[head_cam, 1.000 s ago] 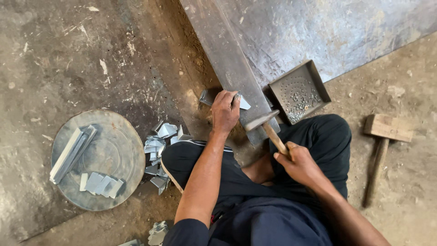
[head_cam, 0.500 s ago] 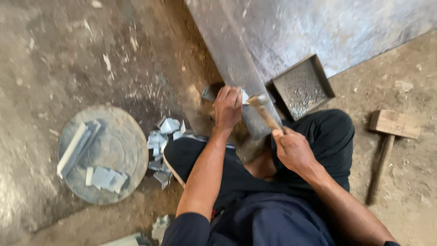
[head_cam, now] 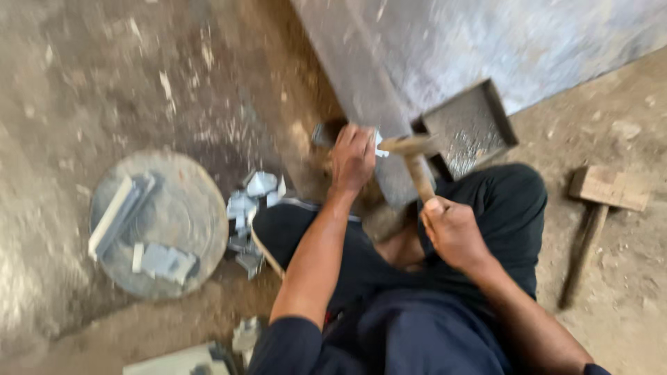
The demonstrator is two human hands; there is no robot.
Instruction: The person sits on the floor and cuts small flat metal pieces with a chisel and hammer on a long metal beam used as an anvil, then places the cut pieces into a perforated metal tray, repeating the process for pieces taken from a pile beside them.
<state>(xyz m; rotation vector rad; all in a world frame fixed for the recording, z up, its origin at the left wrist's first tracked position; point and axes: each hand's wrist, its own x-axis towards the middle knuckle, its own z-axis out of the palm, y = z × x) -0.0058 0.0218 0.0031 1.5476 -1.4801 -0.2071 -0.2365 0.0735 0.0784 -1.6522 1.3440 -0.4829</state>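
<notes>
I sit on the dirt floor with my legs folded. My left hand presses a small shiny metal piece against the long grey steel beam. My right hand grips the wooden handle of a small hammer, whose head hangs just right of the metal piece, over the beam's edge. The picture is blurred by motion.
A square metal tray with grit lies right of the beam. A large wooden mallet lies on the ground at right. A round metal plate with cut metal strips sits at left, and loose metal scraps lie beside my foot.
The hammer has swung from low near my knee up and left until its head is beside the metal piece. My left hand has stayed on the beam. The view has shifted slightly.
</notes>
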